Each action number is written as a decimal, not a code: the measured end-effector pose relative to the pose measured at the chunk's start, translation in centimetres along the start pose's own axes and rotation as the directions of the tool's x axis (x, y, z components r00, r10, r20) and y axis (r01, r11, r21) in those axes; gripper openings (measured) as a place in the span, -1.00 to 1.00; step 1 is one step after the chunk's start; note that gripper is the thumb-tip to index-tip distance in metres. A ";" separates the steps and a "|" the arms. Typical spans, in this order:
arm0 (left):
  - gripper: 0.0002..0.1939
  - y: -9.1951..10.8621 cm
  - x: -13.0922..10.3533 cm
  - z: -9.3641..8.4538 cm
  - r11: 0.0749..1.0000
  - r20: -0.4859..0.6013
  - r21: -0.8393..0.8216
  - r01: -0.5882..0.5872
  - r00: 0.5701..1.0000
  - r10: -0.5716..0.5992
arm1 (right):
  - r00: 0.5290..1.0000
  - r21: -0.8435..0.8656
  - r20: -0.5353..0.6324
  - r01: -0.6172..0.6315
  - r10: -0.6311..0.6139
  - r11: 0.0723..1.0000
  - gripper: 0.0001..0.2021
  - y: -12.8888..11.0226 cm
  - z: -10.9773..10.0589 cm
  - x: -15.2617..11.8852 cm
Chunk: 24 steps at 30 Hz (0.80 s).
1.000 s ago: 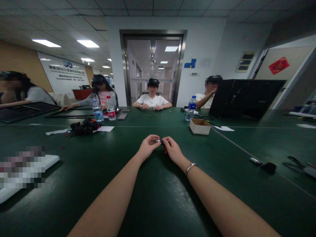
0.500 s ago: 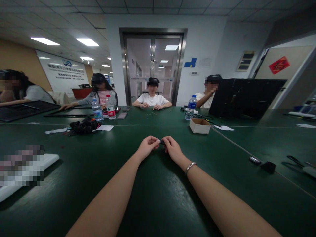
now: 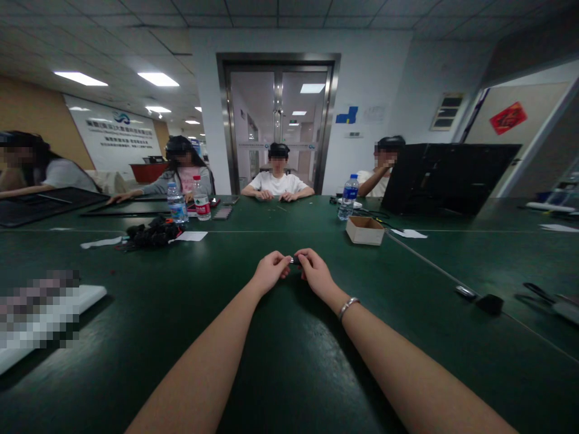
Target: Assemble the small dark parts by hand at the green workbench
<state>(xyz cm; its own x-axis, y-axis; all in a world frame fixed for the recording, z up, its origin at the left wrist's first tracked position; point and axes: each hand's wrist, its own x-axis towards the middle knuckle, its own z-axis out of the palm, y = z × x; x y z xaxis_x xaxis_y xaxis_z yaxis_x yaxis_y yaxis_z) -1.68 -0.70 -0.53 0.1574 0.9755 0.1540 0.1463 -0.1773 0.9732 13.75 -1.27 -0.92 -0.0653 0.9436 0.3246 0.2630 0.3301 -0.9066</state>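
Observation:
Both my hands meet above the green table (image 3: 289, 337), near the middle of the view. Between them is a small dark object (image 3: 296, 260) with a silvery end toward the left. My right hand (image 3: 316, 271) pinches its dark part; a metal bracelet circles that wrist. The fingertips of my left hand (image 3: 270, 273) are closed at the silvery end. The object is too small to identify, and the fingers hide part of it.
An open cardboard box (image 3: 364, 231) sits beyond my right hand, near a water bottle (image 3: 348, 198). Tangled black items (image 3: 154, 232) and papers lie at the left. A black clip (image 3: 490, 304) is at the right. Several people sit around the table.
The view has shifted very slightly. Both hands remain in nearly the same place, still closed at the small object.

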 end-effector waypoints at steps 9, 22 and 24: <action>-0.39 -0.7 0.4 -1.5 0.929 -0.097 0.370 0.031 0.995 0.006 | 0.984 -0.037 0.082 0.161 -0.158 0.986 -0.77 -0.9 0.7 -0.5; -0.40 -0.5 0.5 -1.7 0.944 -0.113 0.319 0.087 0.992 -0.054 | 0.947 -0.220 0.061 0.320 -0.315 0.921 -0.73 -1.1 0.3 -0.7; -0.41 -0.8 0.7 -1.8 0.943 -0.112 0.318 0.094 0.992 -0.061 | 0.951 -0.210 0.062 0.310 -0.304 0.927 -0.74 -1.1 0.3 -0.7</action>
<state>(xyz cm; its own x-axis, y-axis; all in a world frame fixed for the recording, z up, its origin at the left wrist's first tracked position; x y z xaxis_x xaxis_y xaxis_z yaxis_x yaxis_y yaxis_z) -3.43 0.32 -0.91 0.0382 0.9929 0.1127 0.4635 -0.1176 0.8783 13.20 -2.24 -0.27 -0.2016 0.7984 0.5674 0.4254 0.5932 -0.6835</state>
